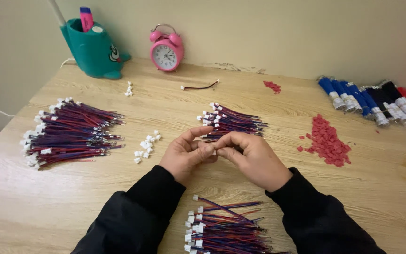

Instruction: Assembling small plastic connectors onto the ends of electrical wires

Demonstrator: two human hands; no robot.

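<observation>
My left hand (187, 153) and my right hand (252, 157) meet at the middle of the wooden table (306, 207), fingertips pinched together on a small white connector (214, 151). Any wire attached to it is hidden by my fingers. Just behind my hands lies a small bundle of red and blue wires with white plugs (231, 122). Another such bundle (222, 228) lies near the table's front edge between my black sleeves. A big pile of the same wires (69, 134) sits at the left. Loose white connectors (147, 143) lie left of my left hand.
A heap of small red pieces (327, 141) lies at the right, with a few more (272, 86) farther back. Blue, black and red wire bundles (372, 99) rest at the far right. A teal pen holder (95, 49), a pink alarm clock (166, 51), one single wire (200, 86) and a few white connectors (128, 89) are at the back.
</observation>
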